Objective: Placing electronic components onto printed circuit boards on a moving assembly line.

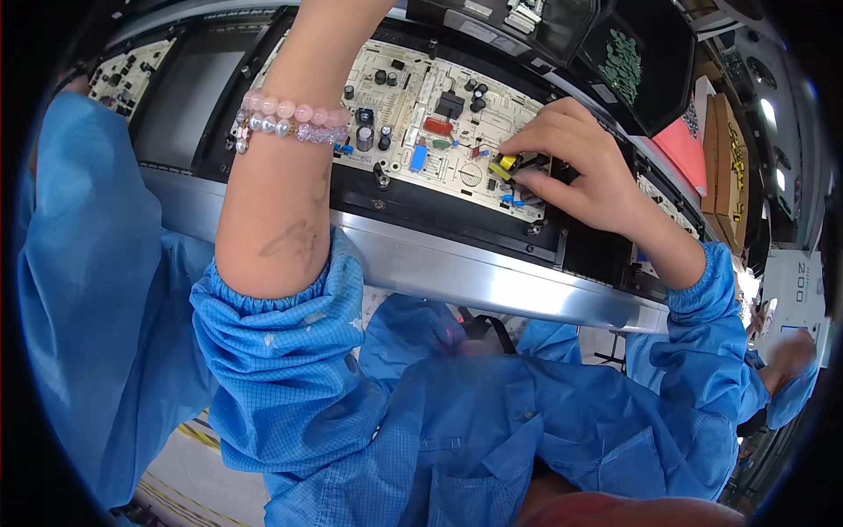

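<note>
A cream circuit board lies in a black carrier frame in front of me. It bears black capacitors, a red part and a blue block. At the board's right end, the thumb and fingers of my right hand are closed on a small yellow-and-black component, which is at the board's surface. Whether its pins are seated is hidden. My left forearm, with beaded bracelets, stretches over the board's left part. The left hand itself is beyond the upper edge.
Behind the board stand black bins, one with green parts. A cardboard box with yellow-and-black pieces and a red sheet are at the right. A metal rail runs along the near side. Another person's blue sleeve is close on the left.
</note>
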Action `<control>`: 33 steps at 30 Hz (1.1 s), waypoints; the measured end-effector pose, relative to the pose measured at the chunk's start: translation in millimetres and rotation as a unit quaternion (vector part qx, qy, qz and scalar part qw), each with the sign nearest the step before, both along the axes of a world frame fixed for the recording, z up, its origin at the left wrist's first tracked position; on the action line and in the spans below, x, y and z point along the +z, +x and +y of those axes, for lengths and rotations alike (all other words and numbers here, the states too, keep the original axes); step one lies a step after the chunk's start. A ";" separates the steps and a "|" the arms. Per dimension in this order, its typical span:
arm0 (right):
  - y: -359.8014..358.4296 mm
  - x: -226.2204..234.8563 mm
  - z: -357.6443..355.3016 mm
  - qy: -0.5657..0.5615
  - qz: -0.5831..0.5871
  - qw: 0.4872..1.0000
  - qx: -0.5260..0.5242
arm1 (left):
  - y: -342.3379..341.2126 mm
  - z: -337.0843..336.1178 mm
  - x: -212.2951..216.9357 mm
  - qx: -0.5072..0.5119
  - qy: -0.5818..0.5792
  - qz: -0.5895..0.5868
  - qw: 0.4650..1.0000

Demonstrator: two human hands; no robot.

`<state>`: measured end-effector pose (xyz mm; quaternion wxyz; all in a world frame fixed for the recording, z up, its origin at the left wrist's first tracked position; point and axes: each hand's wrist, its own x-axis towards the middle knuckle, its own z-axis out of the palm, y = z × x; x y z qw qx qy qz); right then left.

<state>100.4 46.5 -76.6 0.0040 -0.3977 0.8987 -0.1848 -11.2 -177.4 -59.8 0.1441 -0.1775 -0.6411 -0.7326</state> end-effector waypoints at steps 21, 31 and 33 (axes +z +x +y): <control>-19.6 36.7 -34.3 0.230 0.149 0.938 0.211 | 3.6 -2.9 1.1 -0.021 -0.007 0.003 1.000; -31.3 39.7 -41.1 0.270 0.119 0.915 0.274 | 9.0 -6.5 3.2 -0.007 -0.023 0.013 1.000; -29.6 40.8 -40.8 0.267 0.134 0.911 0.285 | 6.7 -8.1 4.2 -0.014 -0.022 0.017 1.000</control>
